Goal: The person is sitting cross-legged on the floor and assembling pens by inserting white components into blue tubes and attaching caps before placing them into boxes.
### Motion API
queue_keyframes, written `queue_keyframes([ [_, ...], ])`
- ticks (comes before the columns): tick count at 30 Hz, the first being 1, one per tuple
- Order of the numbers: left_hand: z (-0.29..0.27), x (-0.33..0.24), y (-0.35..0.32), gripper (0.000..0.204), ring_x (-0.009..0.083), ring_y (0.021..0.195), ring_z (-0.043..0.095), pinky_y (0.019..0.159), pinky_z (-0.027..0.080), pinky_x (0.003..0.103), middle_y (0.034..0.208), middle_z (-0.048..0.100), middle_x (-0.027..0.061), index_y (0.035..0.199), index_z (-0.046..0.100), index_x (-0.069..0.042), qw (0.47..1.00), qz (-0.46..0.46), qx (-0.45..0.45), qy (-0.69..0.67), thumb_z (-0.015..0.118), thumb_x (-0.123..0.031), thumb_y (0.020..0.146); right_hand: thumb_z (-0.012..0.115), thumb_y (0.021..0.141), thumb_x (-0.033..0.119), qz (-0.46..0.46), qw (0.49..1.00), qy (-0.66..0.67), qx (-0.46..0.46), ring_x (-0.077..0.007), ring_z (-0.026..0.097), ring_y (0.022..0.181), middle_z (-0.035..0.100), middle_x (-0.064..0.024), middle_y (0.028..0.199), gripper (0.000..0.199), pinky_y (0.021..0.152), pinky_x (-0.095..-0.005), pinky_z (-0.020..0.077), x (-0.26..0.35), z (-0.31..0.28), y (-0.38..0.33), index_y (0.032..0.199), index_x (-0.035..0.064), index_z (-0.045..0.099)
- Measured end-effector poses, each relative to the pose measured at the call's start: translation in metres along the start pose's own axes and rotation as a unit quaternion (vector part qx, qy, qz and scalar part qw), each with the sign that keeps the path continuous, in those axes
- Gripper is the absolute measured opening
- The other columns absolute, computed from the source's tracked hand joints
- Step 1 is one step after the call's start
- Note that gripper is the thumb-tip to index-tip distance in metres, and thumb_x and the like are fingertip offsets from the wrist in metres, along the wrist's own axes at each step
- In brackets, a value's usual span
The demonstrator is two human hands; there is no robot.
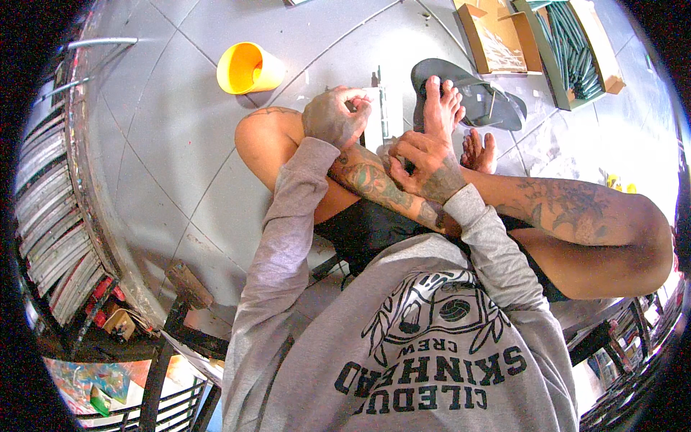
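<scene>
Head view: both hands (335, 115) (425, 162) pinch a white strip (374, 119); yellow cup (248, 68), sandal (475, 93) nearby

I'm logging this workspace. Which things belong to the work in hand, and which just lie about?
In hand:
left hand
right hand
white metal strip

Lying about:
yellow cup
grey sandal
cardboard box
tray of dark rods

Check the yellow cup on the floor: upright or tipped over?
Tipped over. The yellow cup lies on its side on the grey tiled floor, its open mouth facing left.
</scene>
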State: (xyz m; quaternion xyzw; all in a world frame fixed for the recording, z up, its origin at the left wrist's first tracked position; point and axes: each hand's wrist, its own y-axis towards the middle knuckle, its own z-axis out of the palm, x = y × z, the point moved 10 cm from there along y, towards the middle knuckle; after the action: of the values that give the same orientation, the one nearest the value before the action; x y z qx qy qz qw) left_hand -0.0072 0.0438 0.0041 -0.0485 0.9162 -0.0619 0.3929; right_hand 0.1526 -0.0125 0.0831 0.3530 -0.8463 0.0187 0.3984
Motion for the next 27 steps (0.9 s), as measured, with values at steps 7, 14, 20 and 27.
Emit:
queue_keyframes([
  [7, -0.002, -0.003, -0.003, 0.024, 0.0304, 0.077, 0.070, 0.071, 0.055, 0.040, 0.086, 0.072, 0.0080, 0.089, 0.078, -0.015, 1.000, -0.005, 0.009, -0.011, 0.066, -0.033, 0.078, 0.065, 0.079, 0.016, 0.006, 0.997, -0.034, 0.071, -0.0263, 0.063, 0.067, 0.058, -0.0077, 0.076, 0.010, 0.062, -0.0410, 0.0533, 0.006, 0.004, 0.001, 0.086, 0.0089, 0.065],
  [14, 0.005, -0.007, -0.004, 0.026, 0.0298, 0.080, 0.070, 0.073, 0.055, 0.040, 0.088, 0.071, 0.0075, 0.090, 0.077, -0.016, 0.997, 0.008, 0.061, 0.040, 0.067, -0.038, 0.082, 0.067, 0.075, 0.012, 0.038, 0.997, -0.007, 0.065, -0.0278, 0.063, 0.064, 0.061, -0.0096, 0.077, 0.009, 0.058, -0.0400, 0.0516, 0.000, 0.007, -0.004, 0.082, 0.0064, 0.064],
  [20, 0.011, -0.005, -0.006, 0.024, 0.0295, 0.076, 0.069, 0.069, 0.053, 0.041, 0.082, 0.070, 0.0072, 0.085, 0.076, -0.016, 0.997, 0.043, 0.058, 0.035, 0.070, -0.038, 0.080, 0.069, 0.072, 0.010, 0.036, 0.998, 0.003, 0.059, -0.0275, 0.064, 0.061, 0.062, -0.0096, 0.076, 0.010, 0.055, -0.0386, 0.0505, 0.001, 0.006, -0.004, 0.079, 0.0060, 0.063],
  [27, 0.002, -0.016, -0.010, 0.021, 0.0270, 0.069, 0.068, 0.063, 0.053, 0.038, 0.076, 0.070, 0.0051, 0.082, 0.076, -0.014, 0.998, 0.043, 0.041, 0.029, 0.073, -0.035, 0.078, 0.068, 0.072, 0.009, 0.037, 0.997, 0.017, 0.065, -0.0287, 0.064, 0.061, 0.062, -0.0101, 0.076, 0.009, 0.054, -0.0390, 0.0507, 0.000, 0.007, -0.006, 0.079, 0.0059, 0.063],
])
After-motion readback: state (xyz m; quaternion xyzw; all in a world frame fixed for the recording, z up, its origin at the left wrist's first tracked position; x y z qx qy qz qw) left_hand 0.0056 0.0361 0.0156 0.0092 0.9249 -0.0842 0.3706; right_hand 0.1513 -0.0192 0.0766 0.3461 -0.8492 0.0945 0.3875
